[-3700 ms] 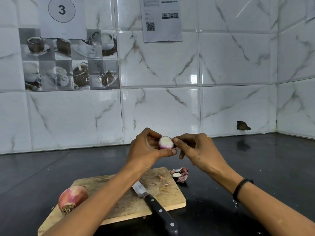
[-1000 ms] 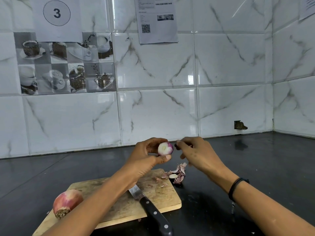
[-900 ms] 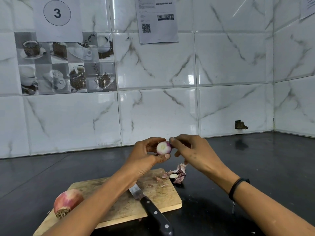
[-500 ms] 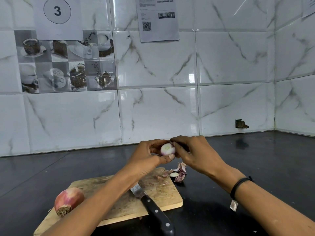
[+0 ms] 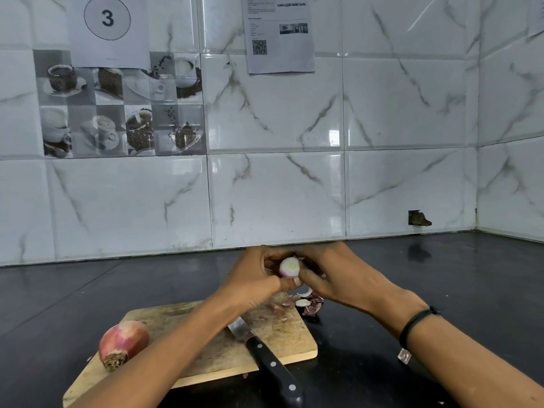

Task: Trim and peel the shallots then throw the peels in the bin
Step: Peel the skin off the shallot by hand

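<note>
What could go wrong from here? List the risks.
1. The knife lies with its handle past the cutting board edge, right under the left forearm; a bump could knock it.
2. The peels sit at the board's corner, partly on the counter, so they may scatter.
3. The unpeeled shallot near the board's left edge could roll off.

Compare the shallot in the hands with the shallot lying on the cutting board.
The held shallot is mostly peeled, pale white with a purple tinge; the board shallot keeps its pink-red skin. The held one shows a cut face; the board one has its root end on. The held one looks smaller. It is gripped by the left hand and right hand above the counter; the other rests on the cutting board, untouched.
</note>
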